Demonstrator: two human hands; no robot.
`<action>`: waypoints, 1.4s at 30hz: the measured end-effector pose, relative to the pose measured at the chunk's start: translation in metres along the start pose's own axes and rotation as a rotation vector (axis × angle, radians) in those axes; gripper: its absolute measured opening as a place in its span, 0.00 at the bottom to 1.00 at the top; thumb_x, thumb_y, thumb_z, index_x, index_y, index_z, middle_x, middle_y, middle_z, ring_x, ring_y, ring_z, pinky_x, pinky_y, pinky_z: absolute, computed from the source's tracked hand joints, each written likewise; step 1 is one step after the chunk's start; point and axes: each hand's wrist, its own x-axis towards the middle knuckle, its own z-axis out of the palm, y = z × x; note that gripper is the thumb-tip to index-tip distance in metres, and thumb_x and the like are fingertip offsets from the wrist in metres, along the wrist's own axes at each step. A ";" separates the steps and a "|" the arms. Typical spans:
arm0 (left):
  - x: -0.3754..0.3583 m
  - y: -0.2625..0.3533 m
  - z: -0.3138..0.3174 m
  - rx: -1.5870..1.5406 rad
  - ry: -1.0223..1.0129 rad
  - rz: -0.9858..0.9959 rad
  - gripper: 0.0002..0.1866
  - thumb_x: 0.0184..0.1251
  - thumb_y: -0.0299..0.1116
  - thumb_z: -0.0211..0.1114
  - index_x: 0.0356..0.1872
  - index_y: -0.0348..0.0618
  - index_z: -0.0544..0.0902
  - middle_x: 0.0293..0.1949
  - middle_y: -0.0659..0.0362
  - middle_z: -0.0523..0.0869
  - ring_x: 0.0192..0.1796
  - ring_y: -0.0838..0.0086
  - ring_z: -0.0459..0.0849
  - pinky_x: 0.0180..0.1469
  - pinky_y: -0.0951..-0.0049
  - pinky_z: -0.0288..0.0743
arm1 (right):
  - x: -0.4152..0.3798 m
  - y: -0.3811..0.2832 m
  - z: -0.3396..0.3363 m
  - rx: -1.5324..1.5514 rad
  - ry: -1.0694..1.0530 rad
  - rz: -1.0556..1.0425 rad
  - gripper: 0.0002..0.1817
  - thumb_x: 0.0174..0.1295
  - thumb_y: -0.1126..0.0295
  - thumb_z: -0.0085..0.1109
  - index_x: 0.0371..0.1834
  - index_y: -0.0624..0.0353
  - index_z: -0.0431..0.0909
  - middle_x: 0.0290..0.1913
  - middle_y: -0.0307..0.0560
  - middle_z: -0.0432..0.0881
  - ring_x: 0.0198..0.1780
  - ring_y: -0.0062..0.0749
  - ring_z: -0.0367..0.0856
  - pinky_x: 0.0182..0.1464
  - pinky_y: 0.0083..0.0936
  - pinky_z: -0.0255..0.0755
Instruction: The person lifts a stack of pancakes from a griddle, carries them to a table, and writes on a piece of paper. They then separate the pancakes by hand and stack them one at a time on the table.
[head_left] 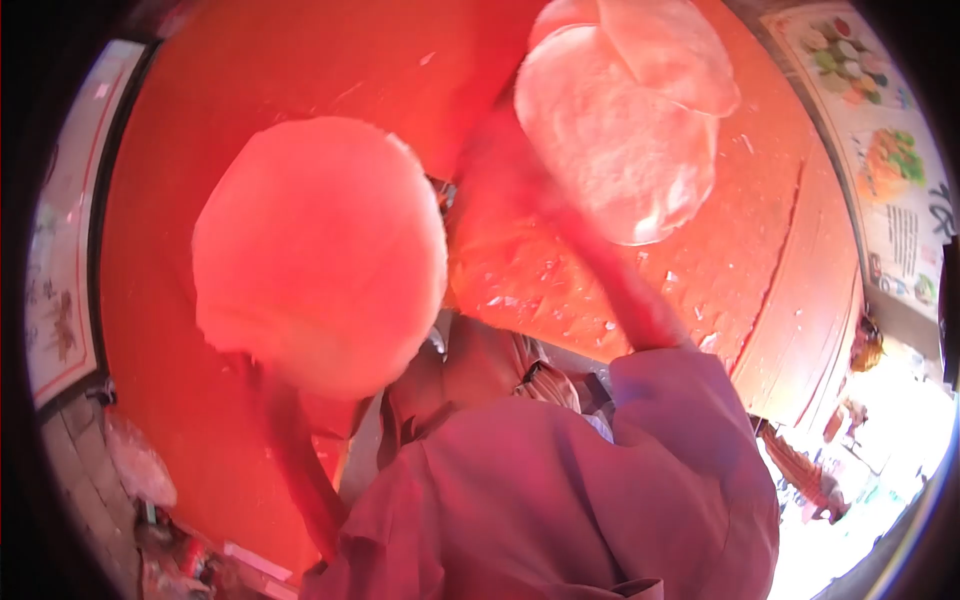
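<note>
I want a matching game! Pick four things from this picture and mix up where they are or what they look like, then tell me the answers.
Things:
1. Big round sheet
2. Overlapping round sheets
3. Table
4. Food poster

Places and looks:
A. Right edge of the picture, printed
B. Orange-red, underneath the sheets
C. Left of the picture's middle, pinkish
D. Top right, one lapping over another

Pairs: 1-C, 2-D, 3-B, 4-A
</note>
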 end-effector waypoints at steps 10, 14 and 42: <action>0.003 -0.005 -0.013 -0.044 0.120 -0.045 0.25 0.65 0.30 0.63 0.62 0.40 0.68 0.52 0.62 0.77 0.52 0.77 0.77 0.50 0.75 0.73 | -0.032 -0.051 0.172 0.521 -0.684 0.428 0.14 0.50 0.75 0.65 0.40 0.66 0.75 0.34 0.36 0.78 0.35 0.18 0.73 0.38 0.20 0.69; 0.003 -0.013 -0.018 -0.094 0.160 -0.066 0.32 0.61 0.28 0.66 0.66 0.40 0.63 0.59 0.55 0.73 0.60 0.69 0.73 0.58 0.70 0.71 | -0.043 -0.065 0.199 0.221 -0.523 0.266 0.12 0.51 0.69 0.63 0.34 0.63 0.73 0.26 0.38 0.71 0.29 0.21 0.66 0.31 0.24 0.63; -0.016 -0.036 -0.057 -0.306 0.086 -0.345 0.28 0.69 0.29 0.56 0.67 0.34 0.60 0.64 0.49 0.69 0.65 0.61 0.69 0.63 0.59 0.70 | -0.005 0.066 -0.432 0.372 0.944 0.216 0.07 0.58 0.72 0.64 0.37 0.60 0.78 0.32 0.45 0.82 0.30 0.31 0.82 0.30 0.25 0.78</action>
